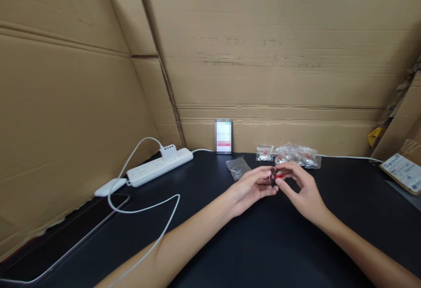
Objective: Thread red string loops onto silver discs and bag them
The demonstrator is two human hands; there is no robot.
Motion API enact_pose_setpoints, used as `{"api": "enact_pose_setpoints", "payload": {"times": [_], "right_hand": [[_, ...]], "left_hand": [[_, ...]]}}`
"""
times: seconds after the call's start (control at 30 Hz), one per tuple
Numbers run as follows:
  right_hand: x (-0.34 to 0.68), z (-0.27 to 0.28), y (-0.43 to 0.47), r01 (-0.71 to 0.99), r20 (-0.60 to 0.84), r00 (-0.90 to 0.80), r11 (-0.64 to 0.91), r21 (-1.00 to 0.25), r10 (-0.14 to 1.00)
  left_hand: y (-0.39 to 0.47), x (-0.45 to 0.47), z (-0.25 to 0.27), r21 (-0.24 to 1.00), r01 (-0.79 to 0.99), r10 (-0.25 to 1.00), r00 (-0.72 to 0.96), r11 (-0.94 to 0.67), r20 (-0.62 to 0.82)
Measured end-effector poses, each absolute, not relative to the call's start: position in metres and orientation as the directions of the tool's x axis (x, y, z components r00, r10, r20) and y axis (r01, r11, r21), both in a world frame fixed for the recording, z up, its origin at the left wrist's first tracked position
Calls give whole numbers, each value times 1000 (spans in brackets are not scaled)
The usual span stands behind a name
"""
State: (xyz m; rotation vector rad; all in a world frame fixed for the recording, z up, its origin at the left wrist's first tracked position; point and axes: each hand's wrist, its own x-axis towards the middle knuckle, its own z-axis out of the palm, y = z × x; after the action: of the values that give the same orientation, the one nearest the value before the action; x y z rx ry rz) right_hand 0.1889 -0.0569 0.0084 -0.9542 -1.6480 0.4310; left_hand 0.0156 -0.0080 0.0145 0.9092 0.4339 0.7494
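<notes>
A small dark round disc with a red cord stands on edge between my two hands, above the black table. My left hand is closed on its rim, thumb above and fingers below. From the other side, the thumb and fingers of my right hand pinch the red cord close to the disc's face. Just behind my left hand lies a clear plastic bag; I cannot make out whether anything is inside. Beyond my right hand are several clear bags holding silvery round pieces with red parts.
A white power strip with a plugged-in charger lies at the left, its white cable looping across my left forearm. Against the cardboard wall leans a phone. A flat dark tablet-like device is at far left, a labelled package at right.
</notes>
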Motion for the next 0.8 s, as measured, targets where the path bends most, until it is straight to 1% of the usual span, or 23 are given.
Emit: {"api": "enact_pose_setpoints", "payload": {"times": [0.1,0.13,0.2,0.27,0.33,0.43,0.5,0.63,0.73,0.8], "right_hand": [[191,4,-53,309,585,29,549,-777,811],[192,3,-51,276,549,18,524,-806,836],[194,2,-49,199,459,-54,460,-865,887],[194,2,-48,137,389,-127,405,-904,912],[194,3,-47,98,367,-129,380,-920,921],[192,6,-49,42,345,-73,348,-936,936],[191,7,-51,-12,305,-52,305,-952,951],[189,6,-53,-146,218,-87,204,-968,972],[189,5,-51,-152,194,-111,176,-973,975],[190,4,-51,-67,233,-104,227,-972,967]], "left_hand": [[-7,15,15,854,-371,746,665,363,-28],[-6,14,15,862,-364,750,661,353,-28],[-5,14,14,877,-352,752,659,326,-15],[-4,13,14,889,-344,746,666,301,6],[-3,12,13,900,-336,739,673,277,24],[-3,12,15,914,-317,743,668,252,27],[-4,12,17,921,-306,749,662,242,23],[-5,13,18,932,-286,747,665,221,26],[-4,13,17,938,-276,731,681,207,39],[-3,12,16,942,-268,732,680,201,37]]}}
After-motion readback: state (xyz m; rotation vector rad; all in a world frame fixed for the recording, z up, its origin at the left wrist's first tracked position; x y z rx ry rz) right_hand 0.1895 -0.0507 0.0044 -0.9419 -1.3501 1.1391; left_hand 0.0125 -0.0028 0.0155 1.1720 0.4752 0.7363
